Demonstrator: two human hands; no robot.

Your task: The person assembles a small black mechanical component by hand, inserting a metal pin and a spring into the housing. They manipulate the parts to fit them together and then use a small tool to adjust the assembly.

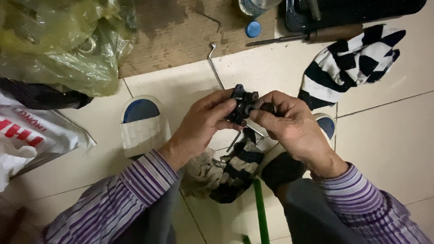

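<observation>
Left hand [205, 124]: palm inward, fingers curled, clamping one small black metal part [243, 105] from its left side.
Right hand [289, 124]: fingers narrow, thumb and forefinger pinched on the part's right end; grip contents otherwise hidden.
Part location: mid-air between both hands, above tile floor [389, 135].
Counts: 2 slippers [142, 124], 2 striped cloths [355, 63], 1 blue cap [253, 29], 1 bent rod [216, 68], 1 wooden-handled tool [316, 35], 1 yellow-green bag [63, 40].

Yellow-green plastic bag [58, 45] top left — white bag, red print [27, 135] left edge below.
</observation>
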